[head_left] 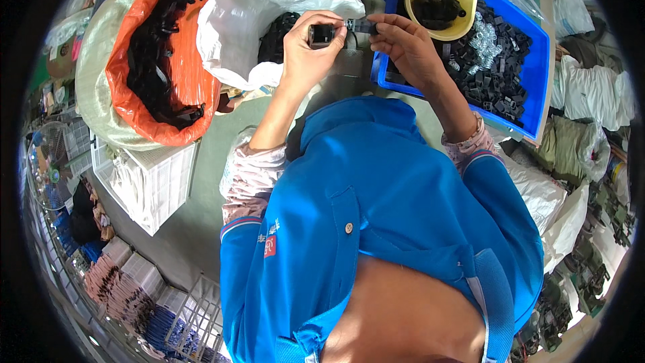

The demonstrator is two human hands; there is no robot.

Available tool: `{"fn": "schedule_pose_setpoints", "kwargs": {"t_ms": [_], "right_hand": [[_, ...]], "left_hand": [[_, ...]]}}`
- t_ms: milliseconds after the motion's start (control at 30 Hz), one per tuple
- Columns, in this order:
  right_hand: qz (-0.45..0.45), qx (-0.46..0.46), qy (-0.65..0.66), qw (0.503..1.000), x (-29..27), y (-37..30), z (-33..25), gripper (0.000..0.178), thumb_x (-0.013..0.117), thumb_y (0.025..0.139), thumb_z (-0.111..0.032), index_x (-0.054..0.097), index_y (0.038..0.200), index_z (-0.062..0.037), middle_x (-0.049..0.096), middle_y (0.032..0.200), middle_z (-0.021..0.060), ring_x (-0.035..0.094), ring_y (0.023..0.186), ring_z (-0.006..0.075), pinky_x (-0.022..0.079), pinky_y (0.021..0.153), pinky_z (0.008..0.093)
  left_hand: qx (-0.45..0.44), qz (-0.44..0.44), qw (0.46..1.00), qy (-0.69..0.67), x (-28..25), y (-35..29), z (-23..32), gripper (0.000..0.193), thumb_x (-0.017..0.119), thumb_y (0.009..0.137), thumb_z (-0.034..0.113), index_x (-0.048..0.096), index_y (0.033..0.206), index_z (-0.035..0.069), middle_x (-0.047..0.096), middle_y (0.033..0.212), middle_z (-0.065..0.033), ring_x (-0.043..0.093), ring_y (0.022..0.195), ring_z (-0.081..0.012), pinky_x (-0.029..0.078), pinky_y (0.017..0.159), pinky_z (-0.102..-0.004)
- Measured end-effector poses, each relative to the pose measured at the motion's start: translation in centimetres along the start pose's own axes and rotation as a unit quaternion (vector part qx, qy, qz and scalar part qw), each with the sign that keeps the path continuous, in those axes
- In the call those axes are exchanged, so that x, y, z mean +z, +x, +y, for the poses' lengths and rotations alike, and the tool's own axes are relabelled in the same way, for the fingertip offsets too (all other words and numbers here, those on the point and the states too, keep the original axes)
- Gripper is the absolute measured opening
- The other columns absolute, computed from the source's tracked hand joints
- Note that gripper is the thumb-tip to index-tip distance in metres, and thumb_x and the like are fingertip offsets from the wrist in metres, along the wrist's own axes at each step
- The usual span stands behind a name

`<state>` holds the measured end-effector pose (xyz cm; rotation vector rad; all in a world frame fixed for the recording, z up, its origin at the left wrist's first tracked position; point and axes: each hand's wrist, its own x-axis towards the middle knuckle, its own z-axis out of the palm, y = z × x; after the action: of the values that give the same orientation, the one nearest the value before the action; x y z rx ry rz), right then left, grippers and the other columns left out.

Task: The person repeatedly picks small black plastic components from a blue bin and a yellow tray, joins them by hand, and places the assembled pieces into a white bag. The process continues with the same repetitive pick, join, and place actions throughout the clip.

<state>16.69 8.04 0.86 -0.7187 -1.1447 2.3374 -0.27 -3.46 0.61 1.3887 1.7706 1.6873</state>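
My left hand (307, 54) is closed around a black, box-like plastic piece (321, 36), its open end facing up. A small black plastic part (363, 26) is pinched between the thumb and fingers of my right hand (406, 47). Between the two hands shows a small shiny, ringed bit (349, 25), perhaps a spring; its kind is too small to make out. The two black pieces are close together, and I cannot tell whether they are joined. Both hands are raised between the white sack (235, 20) and the blue bin (543, 70).
Dark parts lie in the white sack and in the orange-lined sack (208, 47) at the left. The blue bin holds many small black pieces and clear plastic bits (485, 44); a yellow tray (463, 21) rests on it. A white crate (158, 185) stands below the orange-lined sack.
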Motion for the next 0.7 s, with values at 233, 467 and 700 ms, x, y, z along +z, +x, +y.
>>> {"fn": "schedule_pose_setpoints", "kwargs": {"t_ms": [233, 467, 700], "right_hand": [[0.004, -0.141, -0.178, 0.974, 0.4, 0.2, 0.9, 0.030, 0.062, 0.096, -0.013, 0.062, 0.119, 0.0048, 0.068, 0.099, 0.0083, 0.066, 0.090, 0.0140, 0.052, 0.080, 0.0253], [0.030, -0.043, -0.096, 0.994, -0.6, 1.4, 1.1, 0.029, 0.062, 0.096, -0.015, 0.063, 0.118, 0.0040, 0.068, 0.097, 0.0086, 0.065, 0.088, 0.0146, 0.052, 0.080, 0.0259], [0.023, 0.010, -0.005, 1.000, -2.7, 1.8, 0.4, 0.032, 0.058, 0.097, -0.018, 0.060, 0.121, 0.0039, 0.067, 0.103, 0.0136, 0.066, 0.094, 0.0207, 0.054, 0.085, 0.0326]], "left_hand": [[-0.237, -0.005, 0.964, -0.125, 0.4, -0.5, 0.6, 0.007, 0.072, 0.085, 0.004, 0.067, 0.085, -0.002, 0.067, 0.088, -0.0050, 0.067, 0.082, -0.0132, 0.051, 0.070, -0.0238], [-0.335, 0.037, 0.880, -0.334, 0.8, -0.7, -0.1, 0.023, 0.073, 0.089, 0.018, 0.062, 0.099, 0.000, 0.062, 0.079, -0.0037, 0.065, 0.072, -0.0145, 0.055, 0.066, -0.0296], [-0.405, -0.070, 0.698, -0.587, -2.8, -1.0, -0.9, 0.044, 0.054, 0.099, 0.030, 0.053, 0.125, -0.005, 0.062, 0.097, -0.0105, 0.064, 0.085, -0.0227, 0.057, 0.084, -0.0443]]}}
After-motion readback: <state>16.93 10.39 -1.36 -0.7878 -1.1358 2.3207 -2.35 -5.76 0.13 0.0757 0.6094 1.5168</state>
